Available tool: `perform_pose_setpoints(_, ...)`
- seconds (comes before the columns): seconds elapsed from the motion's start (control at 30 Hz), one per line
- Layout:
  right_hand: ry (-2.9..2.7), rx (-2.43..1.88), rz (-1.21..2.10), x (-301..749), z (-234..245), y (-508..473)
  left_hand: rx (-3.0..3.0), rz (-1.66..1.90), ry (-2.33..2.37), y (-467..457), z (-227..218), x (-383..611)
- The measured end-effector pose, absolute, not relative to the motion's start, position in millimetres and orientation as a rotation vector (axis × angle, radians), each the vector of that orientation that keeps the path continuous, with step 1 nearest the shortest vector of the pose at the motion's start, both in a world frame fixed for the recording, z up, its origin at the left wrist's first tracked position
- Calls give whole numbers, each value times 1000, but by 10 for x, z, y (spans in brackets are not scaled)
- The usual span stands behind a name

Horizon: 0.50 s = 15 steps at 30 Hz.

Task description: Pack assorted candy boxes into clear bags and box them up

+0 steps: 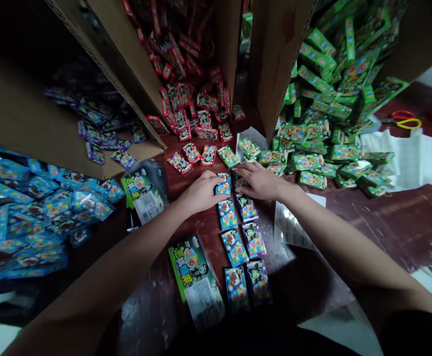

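Observation:
My left hand (pixel 202 192) has its thumb and fingers round the sides of a small blue printed box (pixel 223 186), at the far end of a column of similar blue boxes (pixel 235 248). Beside it, my right hand (pixel 257 181) is closed over a small purple printed box (pixel 239 181), which its fingers partly cover. That box heads a parallel column of purple boxes (pixel 254 239). Both columns lie flat on the dark red surface, running toward my body. A green-and-black printed plastic pouch (pixel 193 267) lies left of the columns.
Cartons spill red boxes (pixel 208 155) and green boxes (pixel 312 180) beyond my hands. Purple boxes (pixel 95 152) sit in a left carton (pixel 134 148); blue boxes (pixel 56 210) are piled left. More pouches (pixel 145 193), paper sheets (pixel 416 153) and scissors (pixel 409 122) lie around.

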State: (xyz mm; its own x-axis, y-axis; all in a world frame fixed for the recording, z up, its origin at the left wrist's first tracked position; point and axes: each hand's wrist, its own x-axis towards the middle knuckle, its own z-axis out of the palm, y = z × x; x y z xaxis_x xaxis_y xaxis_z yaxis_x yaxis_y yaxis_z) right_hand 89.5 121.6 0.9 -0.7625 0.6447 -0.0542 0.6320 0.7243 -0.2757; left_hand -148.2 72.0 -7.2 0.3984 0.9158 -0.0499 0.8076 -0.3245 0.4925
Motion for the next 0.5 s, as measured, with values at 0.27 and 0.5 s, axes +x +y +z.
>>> perform_pose_setpoints(0.27, -2665, -1103, 480, 1576, 271, 298, 2421, 189, 1377, -174, 387, -1773)
perform_pose_setpoints(0.5, -2789, -857, 744, 1831, -25, -1112, 2558, -301, 908, -1164, 375, -2169)
